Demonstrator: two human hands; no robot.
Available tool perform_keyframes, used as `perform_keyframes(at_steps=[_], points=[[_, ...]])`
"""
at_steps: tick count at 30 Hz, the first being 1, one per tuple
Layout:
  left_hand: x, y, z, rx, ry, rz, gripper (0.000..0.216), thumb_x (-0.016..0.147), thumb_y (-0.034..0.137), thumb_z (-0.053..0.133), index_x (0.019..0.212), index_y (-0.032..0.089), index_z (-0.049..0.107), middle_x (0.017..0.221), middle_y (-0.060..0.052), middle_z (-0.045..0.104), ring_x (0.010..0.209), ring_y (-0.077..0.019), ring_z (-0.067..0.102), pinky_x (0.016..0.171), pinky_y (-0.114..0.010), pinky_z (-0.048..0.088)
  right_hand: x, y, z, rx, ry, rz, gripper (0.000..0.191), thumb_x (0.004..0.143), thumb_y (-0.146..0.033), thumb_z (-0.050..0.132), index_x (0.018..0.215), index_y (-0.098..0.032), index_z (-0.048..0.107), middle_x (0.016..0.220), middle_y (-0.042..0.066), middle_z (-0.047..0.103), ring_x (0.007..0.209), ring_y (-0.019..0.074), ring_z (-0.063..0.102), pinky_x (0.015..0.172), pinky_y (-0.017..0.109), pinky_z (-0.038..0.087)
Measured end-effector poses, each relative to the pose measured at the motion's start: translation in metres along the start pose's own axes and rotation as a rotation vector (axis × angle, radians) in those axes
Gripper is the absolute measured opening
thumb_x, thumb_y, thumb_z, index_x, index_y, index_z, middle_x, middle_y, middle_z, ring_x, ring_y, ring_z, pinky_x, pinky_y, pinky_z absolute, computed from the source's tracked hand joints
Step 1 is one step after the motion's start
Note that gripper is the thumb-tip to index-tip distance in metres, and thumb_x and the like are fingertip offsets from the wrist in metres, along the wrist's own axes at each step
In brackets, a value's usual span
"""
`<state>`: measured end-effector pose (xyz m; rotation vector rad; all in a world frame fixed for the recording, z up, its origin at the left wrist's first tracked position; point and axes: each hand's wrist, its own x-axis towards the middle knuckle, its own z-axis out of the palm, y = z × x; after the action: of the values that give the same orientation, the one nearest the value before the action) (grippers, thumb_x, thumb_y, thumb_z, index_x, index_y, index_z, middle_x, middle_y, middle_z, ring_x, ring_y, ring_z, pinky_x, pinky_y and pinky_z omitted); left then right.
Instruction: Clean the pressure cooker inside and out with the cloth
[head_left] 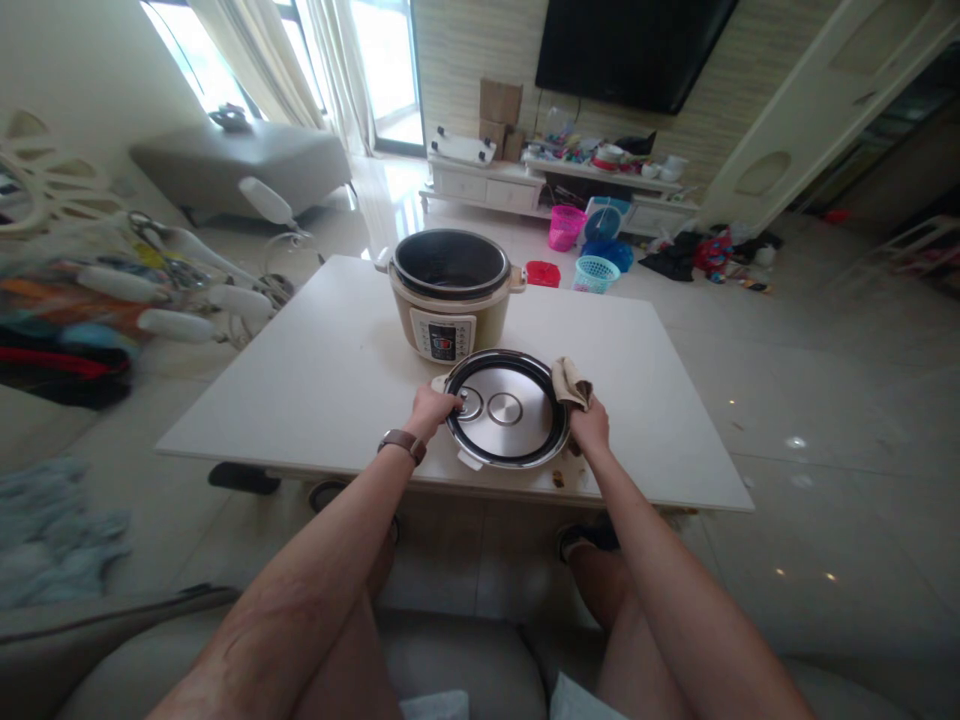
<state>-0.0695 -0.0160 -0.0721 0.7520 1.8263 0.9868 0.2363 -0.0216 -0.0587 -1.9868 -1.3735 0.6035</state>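
Note:
A round pressure cooker lid (525,432) is tilted over the near part of the white table, its metal underside and black sealing ring facing me. My left hand (435,405) grips the lid's left rim, thumb on the inner face. In my right hand (590,422) is a folded beige cloth (571,383), held against the lid's right edge. Just behind the lid stands the beige electric pressure cooker (487,325), uncovered, with its dark inner pot (450,262) showing and a control panel on its front.
The white table (300,385) has small brown bits (558,479) near its front edge. Beyond it on the floor are a pink basket (565,228), a turquoise basket (596,272) and a red basin (542,273). A lamp with several white shades (176,325) stands left.

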Motion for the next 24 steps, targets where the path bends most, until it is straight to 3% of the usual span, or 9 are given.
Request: perform_keyframes(at_steps=[24], points=[[-0.0014, 0.0010, -0.0009, -0.008, 0.003, 0.002, 0.050, 0.054, 0.006, 0.074, 0.102, 0.017, 0.072, 0.084, -0.006, 0.074, 0.071, -0.0218, 0.071, 0.055, -0.028, 0.055, 0.0003, 0.0006, -0.0003, -0.009, 0.002, -0.009, 0.043, 0.092, -0.044, 0.061, 0.129, -0.027, 0.074, 0.119, 0.013, 0.079, 0.109, 0.0332, 0.073, 0.096, 0.045, 0.055]])
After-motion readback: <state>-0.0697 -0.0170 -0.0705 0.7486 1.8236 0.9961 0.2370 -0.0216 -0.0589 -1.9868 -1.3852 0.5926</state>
